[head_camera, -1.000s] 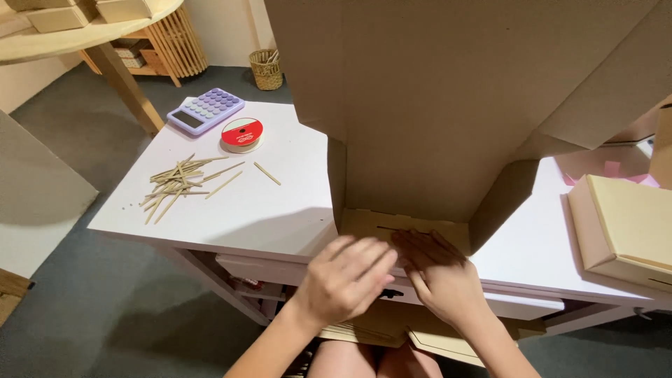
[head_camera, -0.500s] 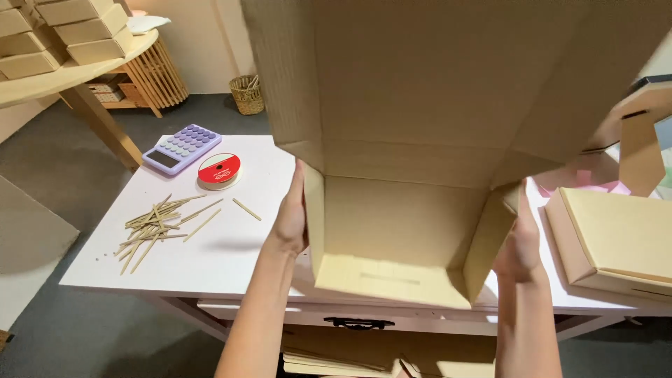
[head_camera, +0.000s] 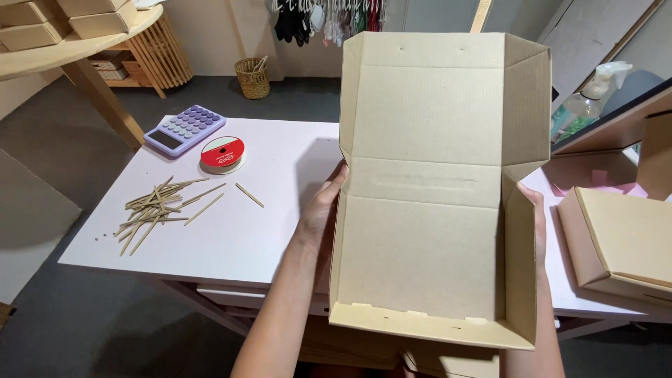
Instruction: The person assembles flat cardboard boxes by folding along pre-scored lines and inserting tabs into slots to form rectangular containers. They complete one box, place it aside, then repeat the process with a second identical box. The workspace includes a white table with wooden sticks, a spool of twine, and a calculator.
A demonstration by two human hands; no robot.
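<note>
We have lowered the box [head_camera: 427,210] toward us over the table [head_camera: 280,210], side walls now folded up, left hand [head_camera: 323,210] and right hand [head_camera: 537,224] each grasping a wall.

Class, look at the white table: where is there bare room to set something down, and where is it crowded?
Bare: the white table between the wooden sticks and the left hand, up to the far edge. Crowded: the far left corner with calculator and ribbon spool; the right, under the open cardboard box and closed box.
</note>
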